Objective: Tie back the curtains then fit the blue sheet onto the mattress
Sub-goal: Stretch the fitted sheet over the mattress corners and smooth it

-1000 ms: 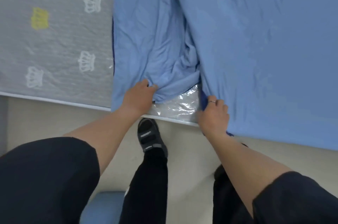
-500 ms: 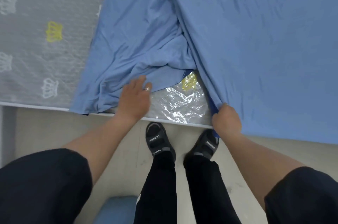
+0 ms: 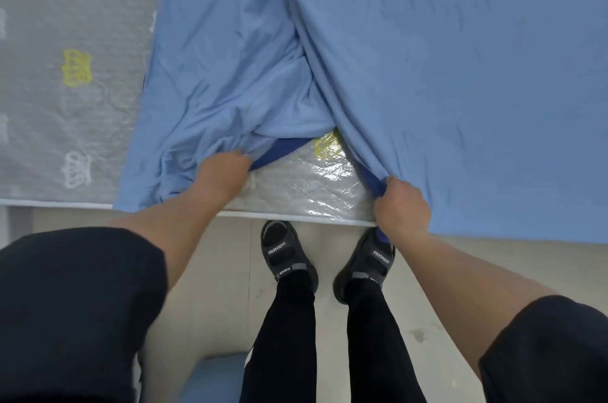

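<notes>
The blue sheet [image 3: 427, 73] lies rumpled over the right and middle of a grey mattress [image 3: 65, 106] wrapped in clear plastic and printed with white and yellow crowns. My left hand [image 3: 223, 175] grips a bunched fold of the sheet near the mattress's front edge, where a darker blue hem shows. My right hand [image 3: 399, 205] is closed on the sheet's dark blue edge at the front edge of the mattress, further right. Between my hands a patch of bare plastic-covered mattress [image 3: 306, 185] is exposed.
I stand on a pale floor [image 3: 477, 271] right against the mattress edge, my feet in black sandals [image 3: 286, 257] between my arms. A blue object [image 3: 214, 376] sits on the floor by my left leg. The left part of the mattress is uncovered.
My left hand went from lying flat on the sheet to gripping a fold of it. My right hand keeps its hold on the hem. The exposed mattress patch has grown wider.
</notes>
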